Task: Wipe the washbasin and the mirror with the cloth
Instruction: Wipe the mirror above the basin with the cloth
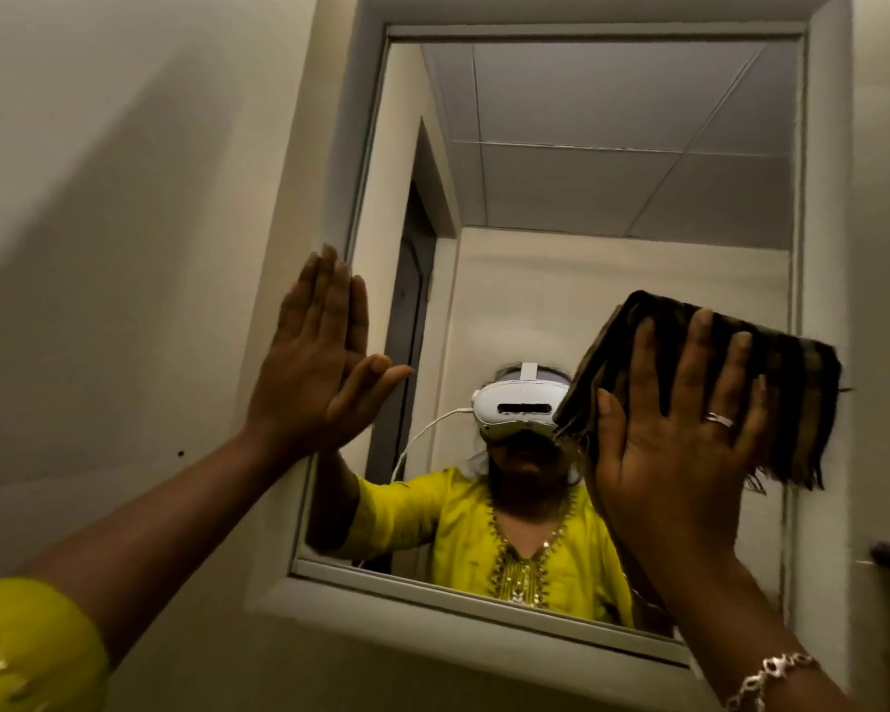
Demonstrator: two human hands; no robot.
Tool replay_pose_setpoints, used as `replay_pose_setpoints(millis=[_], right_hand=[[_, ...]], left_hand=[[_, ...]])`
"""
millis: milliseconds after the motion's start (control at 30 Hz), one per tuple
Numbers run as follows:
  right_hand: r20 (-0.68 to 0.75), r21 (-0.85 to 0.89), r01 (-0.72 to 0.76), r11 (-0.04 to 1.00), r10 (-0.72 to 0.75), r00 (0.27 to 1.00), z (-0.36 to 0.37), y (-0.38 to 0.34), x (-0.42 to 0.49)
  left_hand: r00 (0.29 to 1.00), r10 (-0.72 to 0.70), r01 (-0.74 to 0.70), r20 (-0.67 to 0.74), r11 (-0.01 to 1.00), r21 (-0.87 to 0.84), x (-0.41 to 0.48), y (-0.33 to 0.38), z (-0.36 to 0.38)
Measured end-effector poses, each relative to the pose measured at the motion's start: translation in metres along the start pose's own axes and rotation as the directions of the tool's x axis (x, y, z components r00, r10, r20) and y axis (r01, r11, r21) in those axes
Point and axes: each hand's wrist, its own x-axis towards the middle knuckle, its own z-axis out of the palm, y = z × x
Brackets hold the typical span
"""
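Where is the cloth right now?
In the head view, the cloth is pressed flat under the right hand against the mirror, at its right side near the frame.

Our count at the wall

We see one mirror, one cloth, two hands, one ring, one bracelet.

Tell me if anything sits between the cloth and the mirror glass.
Nothing visible does. The right hand presses the cloth flat against the mirror near its right edge. The left hand rests on the frame, clear of the cloth.
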Motion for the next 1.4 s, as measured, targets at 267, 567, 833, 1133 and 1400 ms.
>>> replay_pose_setpoints(millis=[267,567,833,1133,1400], right_hand=[[0.043,0.083,0.084,0.993,-0.088,0.995,0.01,-0.093,-0.003],[0.048,0.216,0.18,0.96,-0.194,0.98,0.02,-0.17,0.006],[0.034,0.184,0.257,0.949,-0.268,0.963,0.021,-0.169,0.006],[0.073,0.247,0.278,0.928,-0.304,0.95,0.014,-0.126,-0.012],[0.087,0.181,0.285,0.941,-0.304,0.949,0.003,-0.063,-0.018]], left_hand=[[0.999,0.039,-0.042,-0.031,0.993,-0.114,-0.003,-0.007,0.005],[0.998,-0.048,0.033,-0.028,0.922,-0.386,-0.006,-0.008,0.006],[0.998,-0.067,0.053,-0.02,0.918,-0.393,-0.006,-0.006,0.005],[0.998,-0.054,0.062,0.038,0.964,-0.257,-0.01,-0.004,0.005],[1.0,0.024,-0.024,0.002,1.0,-0.018,-0.013,0.003,0.01]])
